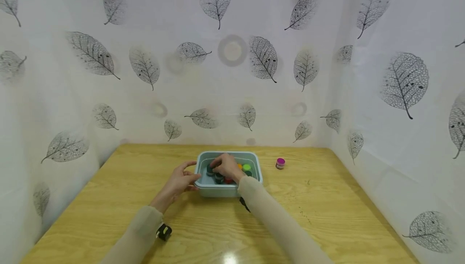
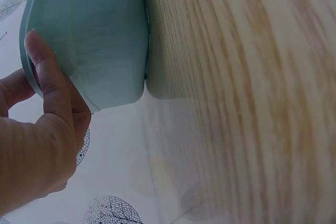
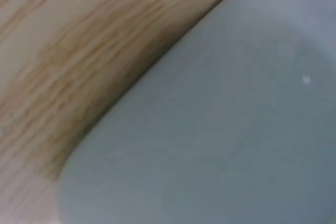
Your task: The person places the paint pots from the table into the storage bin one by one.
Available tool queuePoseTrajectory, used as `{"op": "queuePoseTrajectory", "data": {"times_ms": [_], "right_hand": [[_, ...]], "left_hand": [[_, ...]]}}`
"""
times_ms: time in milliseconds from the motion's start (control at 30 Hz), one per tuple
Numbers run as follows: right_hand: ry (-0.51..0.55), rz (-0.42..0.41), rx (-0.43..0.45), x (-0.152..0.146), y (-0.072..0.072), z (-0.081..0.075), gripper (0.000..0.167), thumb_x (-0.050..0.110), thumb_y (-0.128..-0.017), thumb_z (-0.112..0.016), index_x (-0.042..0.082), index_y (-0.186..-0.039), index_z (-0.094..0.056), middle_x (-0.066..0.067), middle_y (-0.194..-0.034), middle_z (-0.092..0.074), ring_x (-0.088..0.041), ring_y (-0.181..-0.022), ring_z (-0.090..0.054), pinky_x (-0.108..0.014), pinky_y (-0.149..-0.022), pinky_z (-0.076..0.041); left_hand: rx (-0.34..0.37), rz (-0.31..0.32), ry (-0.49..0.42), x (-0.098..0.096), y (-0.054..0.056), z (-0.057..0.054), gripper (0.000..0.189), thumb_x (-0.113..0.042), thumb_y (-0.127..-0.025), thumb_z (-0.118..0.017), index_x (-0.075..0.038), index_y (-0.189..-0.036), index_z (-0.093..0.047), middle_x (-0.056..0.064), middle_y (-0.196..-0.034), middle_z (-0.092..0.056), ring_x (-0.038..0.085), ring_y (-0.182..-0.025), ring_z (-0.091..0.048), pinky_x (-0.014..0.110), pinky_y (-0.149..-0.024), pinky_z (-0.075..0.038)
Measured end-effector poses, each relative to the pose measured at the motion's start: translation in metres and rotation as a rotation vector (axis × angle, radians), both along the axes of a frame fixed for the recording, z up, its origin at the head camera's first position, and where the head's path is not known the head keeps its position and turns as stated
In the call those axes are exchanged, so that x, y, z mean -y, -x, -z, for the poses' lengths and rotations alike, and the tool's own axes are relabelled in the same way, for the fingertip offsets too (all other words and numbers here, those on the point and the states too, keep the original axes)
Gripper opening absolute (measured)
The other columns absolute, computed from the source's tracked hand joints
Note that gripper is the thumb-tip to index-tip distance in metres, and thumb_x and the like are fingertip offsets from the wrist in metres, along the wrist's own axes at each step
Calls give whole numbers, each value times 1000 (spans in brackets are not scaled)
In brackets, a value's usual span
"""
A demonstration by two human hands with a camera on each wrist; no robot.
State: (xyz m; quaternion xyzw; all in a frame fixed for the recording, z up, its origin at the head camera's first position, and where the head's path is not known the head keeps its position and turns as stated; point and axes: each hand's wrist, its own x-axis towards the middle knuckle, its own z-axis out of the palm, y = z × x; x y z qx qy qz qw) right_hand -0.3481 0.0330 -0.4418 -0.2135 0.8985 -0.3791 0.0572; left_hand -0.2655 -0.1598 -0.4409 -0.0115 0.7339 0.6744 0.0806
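A pale blue-green plastic bin [image 1: 219, 191] stands on the wooden table with several small jars in it. My left hand [image 1: 180, 180] grips the bin's left rim; in the left wrist view the fingers [image 2: 52, 82] lie along the outside wall. Inside the bin, my right hand [image 1: 227, 166] reaches down with curled fingers and pinches a small dark jar [image 1: 210, 171] near the left side. Another dark jar [image 1: 219, 178] sits just in front of it. A red jar [image 1: 228, 180] and a green-lidded jar [image 1: 246, 167] show around the hand, which hides part of the others.
A small jar with a magenta lid [image 1: 280, 163] stands on the table [image 1: 319, 199] to the right of the bin. Behind and at both sides hangs a white curtain [image 1: 232, 90] printed with grey leaves. The right wrist view holds mostly the bin's wall [image 3: 199, 129].
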Motion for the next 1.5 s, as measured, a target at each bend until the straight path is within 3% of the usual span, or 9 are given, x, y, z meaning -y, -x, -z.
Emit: {"op": "queuePoseTrajectory", "data": {"times_ms": [367,567,800,1000,1133,1333,1500], "right_hand": [[136,-10,40,-15,0,-6,20,8,-91,-68,8,-110,-75,-7,-110,-73,-20,-100,-67,-34,-87,-56],[187,-41,44,-22,1,-6,22,9,-91,-68,4,-111,-73,-8,-110,-73,-14,-91,-68,-29,-80,-58],[184,-93,99,-34,-8,-6,23,18,-93,-68,7,-112,-73,-4,-109,-73,-15,-95,-67,-28,-82,-57],[202,-121,93,-51,-8,-3,23,19,-94,-67,7,-113,-72,-6,-109,-73,-13,-91,-67,-27,-77,-56],[211,-107,105,-64,-6,-6,26,21,-96,-65,6,-116,-71,-7,-110,-72,-21,-88,-67,-33,-74,-58],[329,-80,181,-82,-8,-16,33,23,-98,-61,0,-121,-66,-22,-115,-67,-42,-97,-61,-52,-84,-55],[376,-87,181,-95,-8,-22,37,25,-98,-62,-3,-123,-64,-28,-120,-64,-46,-105,-59,-53,-88,-54]], "left_hand": [[11,-14,-15,-1,2,3,60,-5,-94,-63,-10,-148,-37,21,-99,-59,18,-72,-66,36,-69,-61],[8,-7,-6,-1,2,2,60,-5,-94,-63,-9,-148,-36,22,-100,-59,18,-72,-66,36,-69,-61],[9,-10,-1,-2,2,4,60,-5,-94,-63,-10,-148,-37,22,-100,-59,18,-71,-65,38,-70,-61],[7,-5,-13,-1,1,3,61,-5,-94,-63,-8,-148,-36,23,-100,-59,19,-72,-66,37,-69,-61],[-1,-2,-10,0,1,2,61,-4,-94,-63,-8,-148,-36,21,-98,-59,18,-71,-65,37,-69,-61],[-6,8,-10,-1,0,0,61,-5,-94,-63,-7,-149,-35,18,-96,-59,17,-71,-65,36,-68,-61],[-4,1,-16,-2,0,0,61,-4,-95,-62,-7,-149,-35,22,-100,-59,18,-72,-66,34,-66,-61]]}}
